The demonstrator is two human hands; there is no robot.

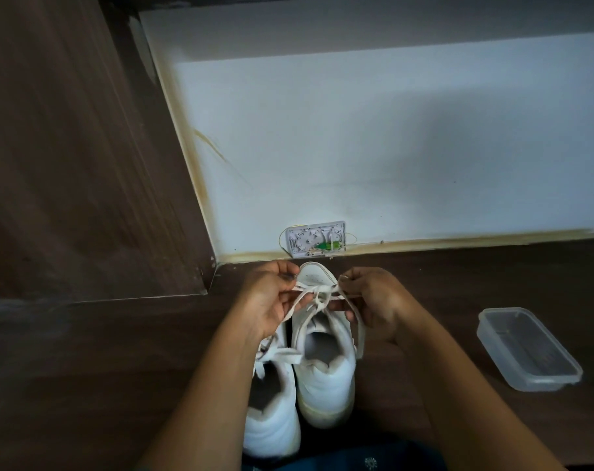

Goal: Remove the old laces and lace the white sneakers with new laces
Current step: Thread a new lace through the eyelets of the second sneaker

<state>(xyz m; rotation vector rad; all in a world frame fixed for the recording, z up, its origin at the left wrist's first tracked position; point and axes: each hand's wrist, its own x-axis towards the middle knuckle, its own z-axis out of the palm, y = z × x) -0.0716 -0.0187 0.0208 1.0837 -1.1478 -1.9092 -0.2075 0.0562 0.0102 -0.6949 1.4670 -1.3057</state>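
White and smooth-skinned, with padded, puffy heel collars and thick rubber soles gone yellowish at the heel, two sneakers stand side by side on a dark wooden surface [119,368], toes toward the wall. The right-hand sneaker [322,375] sits a little further forward than the left-hand sneaker [272,423], and the two touch along their inner sides. A flat, woven, off-white lace [317,297] crosses over the right-hand sneaker's tongue, twisted together at the middle. The left hand [272,300] has its fingers curled and pinches one strand of it, drawn out to the left. The right hand [373,300] pinches the other strand between thumb and fingertips, and a loose end hangs down that shoe's outer side to the wood. On the left-hand sneaker, a second flat lace [275,355] lies slack in wide bands across the opening.

Well apart to the right stands a clear plastic container [540,384], rectangular with rounded corners and a raised rim; only dark wood shows through its cloudy walls. Beyond the toes, at the foot of a matt white wall [390,147], sits a small white plastic box [316,239], open-faced, with moulded round guides, a green piece inside and a thin yellow wire [351,234] looping out. A streaky brown wood-grain panel [68,147] closes the left side.
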